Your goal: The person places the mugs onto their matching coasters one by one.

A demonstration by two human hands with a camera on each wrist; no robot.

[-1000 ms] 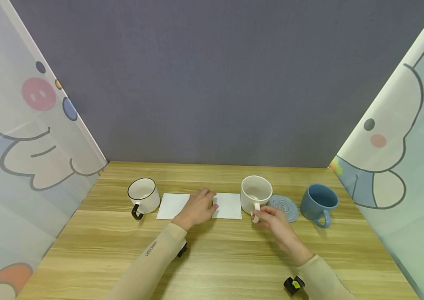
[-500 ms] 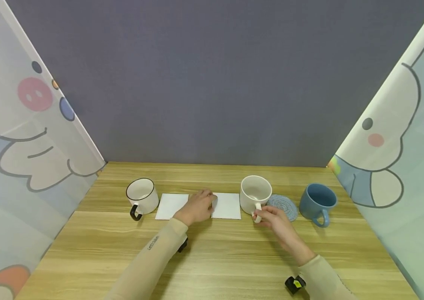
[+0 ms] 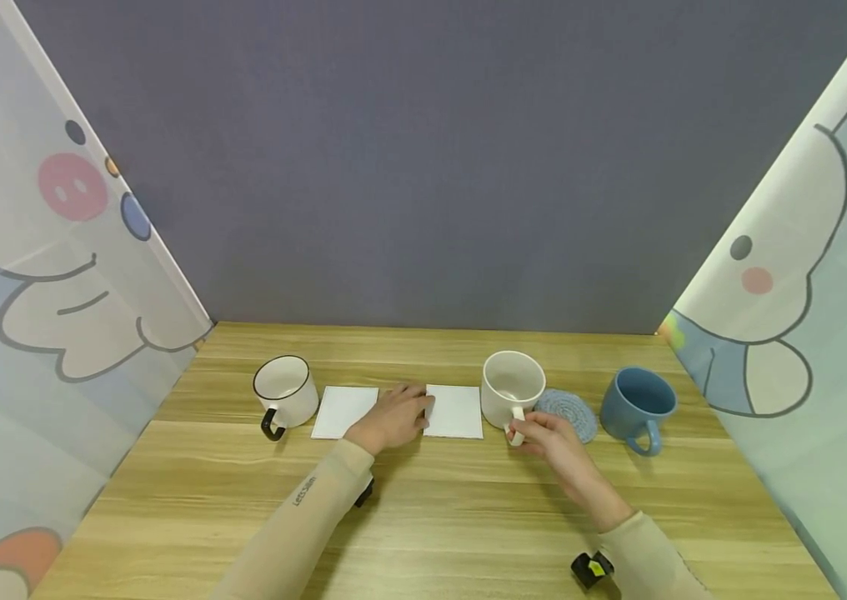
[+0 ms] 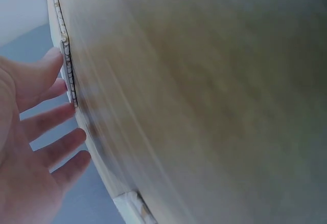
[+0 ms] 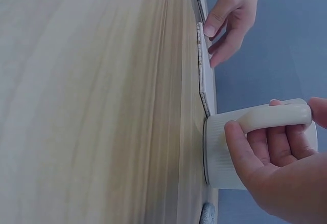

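My right hand (image 3: 554,446) holds the white ribbed mug (image 3: 502,400) by its handle, with several fingers through the loop in the right wrist view. The mug stands upright on the table at the right edge of a white square coaster (image 3: 457,412). At that coaster's left edge is my left hand (image 3: 391,419), its fingertips touching or very near it. In the left wrist view the left fingers (image 4: 61,147) are spread and lightly bent, the thumb against the coaster's edge. A second white square coaster (image 3: 341,412) lies left, partly behind this hand.
A white mug with a black rim and handle (image 3: 284,396) stands at the left. Right of the ribbed mug lies a round blue woven coaster (image 3: 568,414), then a blue mug (image 3: 633,408). A grey panel (image 3: 423,167) rises behind the wooden table (image 3: 453,533).
My left fingers have drawn back from over the right white coaster to its left edge. The ribbed mug's handle has turned very slightly to the right, with my right hand still on it.
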